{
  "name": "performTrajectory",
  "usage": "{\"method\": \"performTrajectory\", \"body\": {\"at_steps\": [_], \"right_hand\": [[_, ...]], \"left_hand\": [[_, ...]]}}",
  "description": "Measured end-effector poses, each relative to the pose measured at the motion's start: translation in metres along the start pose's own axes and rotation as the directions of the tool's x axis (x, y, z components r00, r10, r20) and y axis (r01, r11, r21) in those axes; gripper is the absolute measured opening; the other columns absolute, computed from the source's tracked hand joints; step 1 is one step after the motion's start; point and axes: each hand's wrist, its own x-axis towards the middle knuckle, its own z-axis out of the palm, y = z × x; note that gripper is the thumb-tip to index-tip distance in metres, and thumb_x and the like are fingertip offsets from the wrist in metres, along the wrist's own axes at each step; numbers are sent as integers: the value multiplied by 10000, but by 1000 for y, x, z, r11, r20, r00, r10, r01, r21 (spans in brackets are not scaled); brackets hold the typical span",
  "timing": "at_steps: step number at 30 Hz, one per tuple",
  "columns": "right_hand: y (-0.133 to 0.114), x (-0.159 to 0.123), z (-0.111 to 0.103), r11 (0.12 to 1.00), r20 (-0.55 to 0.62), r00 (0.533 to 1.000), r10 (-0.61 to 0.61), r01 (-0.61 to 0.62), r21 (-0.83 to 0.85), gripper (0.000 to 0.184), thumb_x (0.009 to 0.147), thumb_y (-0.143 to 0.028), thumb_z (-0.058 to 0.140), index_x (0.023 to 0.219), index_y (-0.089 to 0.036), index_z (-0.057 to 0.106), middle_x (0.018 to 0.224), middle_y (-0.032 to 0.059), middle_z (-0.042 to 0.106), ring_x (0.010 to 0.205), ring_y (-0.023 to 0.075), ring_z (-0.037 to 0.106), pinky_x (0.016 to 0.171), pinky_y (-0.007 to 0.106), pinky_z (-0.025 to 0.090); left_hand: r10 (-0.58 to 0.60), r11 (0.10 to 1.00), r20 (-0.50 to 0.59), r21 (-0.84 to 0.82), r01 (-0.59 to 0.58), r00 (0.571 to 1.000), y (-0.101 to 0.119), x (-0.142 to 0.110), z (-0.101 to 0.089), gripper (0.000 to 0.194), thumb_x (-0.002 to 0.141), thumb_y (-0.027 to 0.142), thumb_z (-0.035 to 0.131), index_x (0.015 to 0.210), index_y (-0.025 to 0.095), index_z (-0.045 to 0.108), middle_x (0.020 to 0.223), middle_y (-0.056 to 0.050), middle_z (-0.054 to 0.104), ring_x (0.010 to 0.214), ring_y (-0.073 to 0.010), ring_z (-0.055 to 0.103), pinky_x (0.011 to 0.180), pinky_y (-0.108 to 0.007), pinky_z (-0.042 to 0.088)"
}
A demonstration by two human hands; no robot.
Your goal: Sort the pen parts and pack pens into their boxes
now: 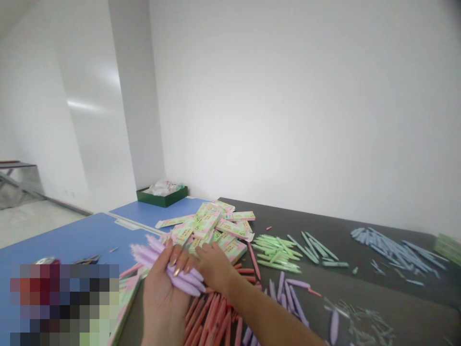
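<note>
My left hand (163, 293) is closed around a bundle of purple sticks (158, 257), whose ends fan out to the upper left. My right hand (212, 266) reaches across from the right and rests on the near end of that bundle; its fingers are mostly hidden behind the left hand. Below both hands lies a heap of red sticks (211, 319). Just beyond them is a pile of small green and pink printed boxes (212, 226).
On the dark table (360, 298) lie green sticks (288, 250), loose purple sticks (288, 293) and pale blue sticks (389, 250). A blue table (82, 235) adjoins at left, with a green tray (162, 194) at its far end. A blurred patch covers the lower left corner.
</note>
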Motion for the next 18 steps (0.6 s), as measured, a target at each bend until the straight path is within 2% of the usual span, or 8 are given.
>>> {"method": "performTrajectory", "body": {"at_steps": [3, 6, 8, 10, 12, 14, 16, 18], "right_hand": [[-1, 1, -1, 1000, -22, 1000, 21, -21, 6, 137, 827, -137, 469, 927, -137, 562, 861, 99, 609, 875, 230, 505, 773, 383, 391], [3, -7, -19, 993, -100, 990, 104, -98, 61, 174, 804, -133, 499, 968, -140, 557, 896, 101, 615, 878, 233, 511, 775, 382, 400], [6, -19, -42, 978, -174, 966, 191, -172, 120, 221, 791, -147, 522, 1010, -153, 545, 959, 92, 612, 919, 226, 510, 806, 363, 400], [7, -36, -71, 951, -242, 926, 290, -249, 184, 250, 800, -163, 521, 1050, -153, 525, 1007, 94, 603, 953, 212, 513, 833, 340, 400], [4, -58, -102, 915, -272, 886, 375, -306, 264, 255, 811, -202, 523, 1065, -180, 520, 930, 60, 621, 835, 182, 558, 727, 292, 444], [-2, -81, -134, 732, -167, 823, 543, -367, 574, 204, 802, -207, 539, 1005, -216, 550, 781, 8, 628, 652, 144, 569, 585, 243, 446], [-10, -105, -161, 573, -67, 788, 612, -383, 724, 128, 786, -203, 556, 912, -220, 564, 760, 2, 629, 659, 149, 578, 552, 228, 436], [-15, -129, -184, 432, -13, 758, 652, -358, 828, 96, 778, -207, 569, 863, -225, 529, 773, 0, 632, 675, 151, 586, 534, 217, 430]], "left_hand": [[74, 995, -57, 67, -70, 996, 14, -2, -8, 234, 792, 17, 434, 620, 170, 390, 467, 89, 363, 344, -36, 333, 363, -154, 331], [157, 977, -82, 157, -143, 984, 23, -4, -16, 211, 760, 43, 504, 619, 168, 409, 453, 95, 360, 346, -36, 323, 359, -148, 321], [210, 938, -68, 296, -182, 975, 26, -6, -20, 191, 723, 85, 584, 626, 166, 441, 460, 94, 390, 347, -33, 320, 352, -145, 307], [236, 857, -38, 480, -189, 971, 26, -11, -18, 161, 685, 150, 656, 652, 158, 499, 483, 85, 445, 352, -27, 322, 351, -144, 295], [208, 731, -20, 668, -142, 978, 19, -19, -11, 159, 662, 232, 693, 750, 155, 585, 468, 80, 450, 357, -34, 330, 346, -144, 277], [129, 584, 19, 807, -92, 991, 6, -27, 3, 312, 626, 279, 721, 902, 164, 632, 455, 71, 456, 391, -68, 391, 357, -157, 300], [0, 475, 131, 872, -115, 991, -14, -36, 21, 431, 562, 256, 760, 970, 186, 639, 576, 17, 577, 537, -143, 521, 447, -206, 406], [-157, 427, 246, 890, -159, 957, -37, -46, 39, 356, 571, 261, 748, 911, 201, 659, 682, -20, 639, 678, -208, 575, 572, -272, 465]]}}
